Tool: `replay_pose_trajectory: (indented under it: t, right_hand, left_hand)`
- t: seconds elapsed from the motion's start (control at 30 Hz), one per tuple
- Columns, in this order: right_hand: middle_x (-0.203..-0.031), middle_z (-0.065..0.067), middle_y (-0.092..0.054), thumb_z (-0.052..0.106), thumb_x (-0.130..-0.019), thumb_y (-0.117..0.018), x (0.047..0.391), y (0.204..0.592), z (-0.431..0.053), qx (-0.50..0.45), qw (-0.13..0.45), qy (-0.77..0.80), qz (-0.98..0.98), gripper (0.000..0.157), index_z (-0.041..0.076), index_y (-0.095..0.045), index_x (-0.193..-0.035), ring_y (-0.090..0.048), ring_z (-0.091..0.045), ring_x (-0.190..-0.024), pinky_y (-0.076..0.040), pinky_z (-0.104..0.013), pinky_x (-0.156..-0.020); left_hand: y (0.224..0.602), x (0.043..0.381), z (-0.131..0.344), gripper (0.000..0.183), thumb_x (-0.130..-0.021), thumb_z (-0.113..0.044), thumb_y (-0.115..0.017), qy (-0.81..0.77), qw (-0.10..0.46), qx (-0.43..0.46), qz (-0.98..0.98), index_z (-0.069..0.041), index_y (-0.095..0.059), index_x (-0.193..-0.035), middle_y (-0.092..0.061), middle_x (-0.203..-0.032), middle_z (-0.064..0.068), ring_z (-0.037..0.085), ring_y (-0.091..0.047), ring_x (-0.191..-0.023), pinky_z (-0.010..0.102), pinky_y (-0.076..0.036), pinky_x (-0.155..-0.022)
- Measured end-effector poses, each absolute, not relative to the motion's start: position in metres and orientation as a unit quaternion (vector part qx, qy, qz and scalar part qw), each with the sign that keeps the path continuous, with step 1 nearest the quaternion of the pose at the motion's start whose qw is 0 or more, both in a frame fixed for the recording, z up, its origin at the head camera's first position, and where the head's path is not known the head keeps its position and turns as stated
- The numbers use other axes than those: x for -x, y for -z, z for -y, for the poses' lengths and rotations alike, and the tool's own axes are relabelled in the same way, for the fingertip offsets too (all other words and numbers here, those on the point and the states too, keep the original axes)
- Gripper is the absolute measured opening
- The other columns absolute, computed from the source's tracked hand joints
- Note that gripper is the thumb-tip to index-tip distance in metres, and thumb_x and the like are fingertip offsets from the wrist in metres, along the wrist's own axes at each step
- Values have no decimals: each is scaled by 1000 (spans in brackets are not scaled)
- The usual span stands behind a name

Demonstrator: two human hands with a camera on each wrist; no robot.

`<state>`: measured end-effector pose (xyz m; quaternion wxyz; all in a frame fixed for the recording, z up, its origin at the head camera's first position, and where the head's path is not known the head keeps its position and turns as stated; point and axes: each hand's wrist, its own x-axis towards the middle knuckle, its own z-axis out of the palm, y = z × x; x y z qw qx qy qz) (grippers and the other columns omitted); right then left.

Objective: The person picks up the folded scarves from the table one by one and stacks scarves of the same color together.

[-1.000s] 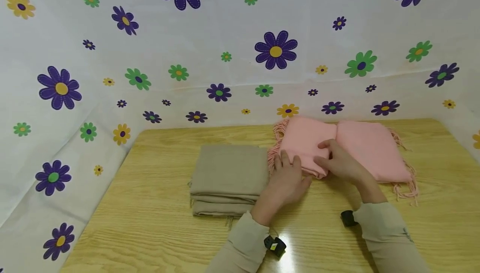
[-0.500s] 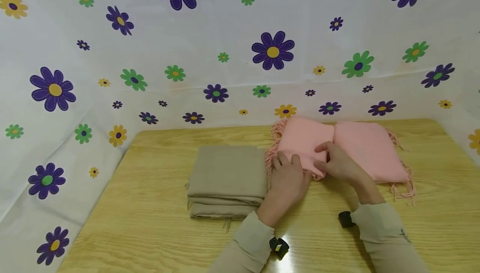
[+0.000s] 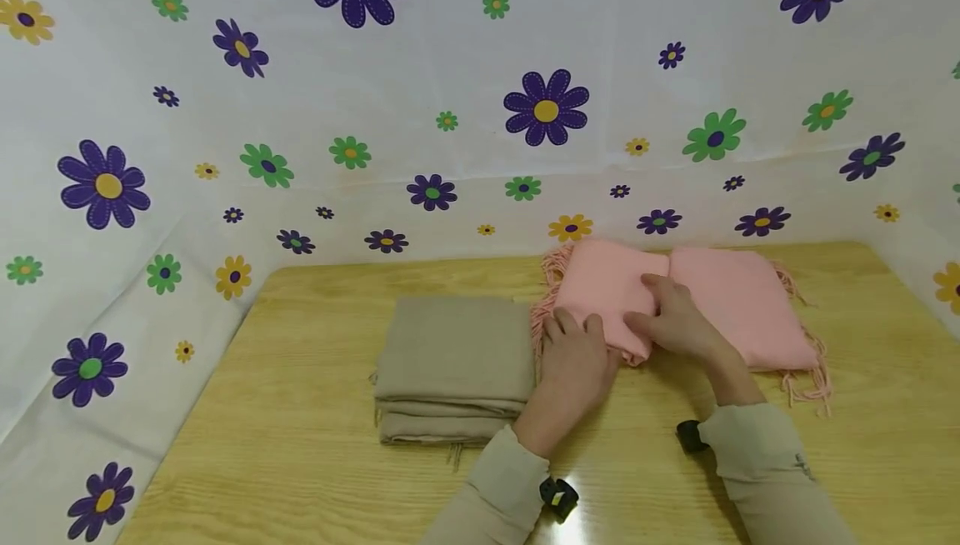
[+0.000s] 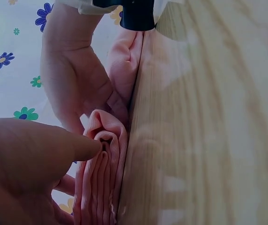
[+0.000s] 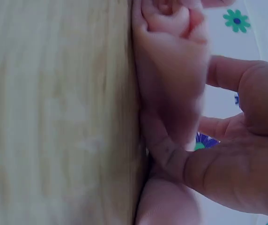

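Observation:
A folded pink fringed scarf (image 3: 603, 282) lies at the back of the wooden table. My left hand (image 3: 576, 366) rests with spread fingers on its front left part. In the left wrist view, the left thumb (image 4: 78, 147) touches the layered front edge of the scarf. My right hand (image 3: 682, 322) holds the right front corner, fingers on top and thumb low at the side. In the right wrist view, one right-hand finger (image 5: 167, 150) reaches down beside the cloth toward the tabletop.
Just right of it lies another folded pink fringed piece (image 3: 738, 307). To the left, a stack of folded beige cloth (image 3: 457, 349) sits close to my left wrist. Flower-printed white sheeting (image 3: 465, 70) rises behind the wooden table (image 3: 300, 412).
The front flap of the pink scarf, slightly raised half a second ago, now lies smoother. My right fingers have shifted a little back along its corner. The left hand stays nearly in place.

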<state>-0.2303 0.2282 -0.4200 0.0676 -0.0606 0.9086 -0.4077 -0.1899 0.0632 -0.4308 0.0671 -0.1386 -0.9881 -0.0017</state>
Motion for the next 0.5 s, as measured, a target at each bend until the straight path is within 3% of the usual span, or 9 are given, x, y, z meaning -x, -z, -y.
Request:
replay_pose_trajectory:
  t: [0.07, 0.3, 0.4, 0.5]
  right_hand:
    - [-151, -41, -22, 26, -98, -56, 237, 420, -224, 64, 68, 378, -921, 73, -15, -23, -149, -19, -54, -140, -20, -63, -113]
    - [-154, -42, 7, 38, -105, -38, 265, 421, -210, 48, 119, 293, -948, 79, -16, -2, -151, 9, -55, -144, -7, -62, -116]
    - [-155, -41, 11, 38, -107, -30, 273, 423, -205, 43, 123, 239, -962, 77, -18, 1, -150, 13, -54, -144, -6, -61, -117]
    - [-157, -38, 10, 35, -108, -26, 275, 421, -199, 48, 99, 162, -981, 71, -16, -2, -151, -1, -58, -143, -11, -63, -115]
  left_hand:
    - [431, 190, -62, 45, -97, -51, -57, -6, 68, 142, 988, -8, -57, -111, -50, -131, 32, 45, -53, -117, 44, -48, -97]
    - [432, 190, -58, 47, -95, -52, -60, -8, 80, 150, 985, -8, -56, -113, -51, -130, 33, 45, -54, -116, 45, -48, -97]
    - [432, 189, -58, 47, -94, -51, -62, 4, 71, 155, 985, -9, -56, -114, -49, -130, 33, 46, -53, -115, 43, -50, -93]
    - [433, 189, -59, 47, -93, -50, -63, 17, 58, 153, 986, -9, -56, -115, -48, -133, 33, 46, -52, -117, 41, -55, -85]
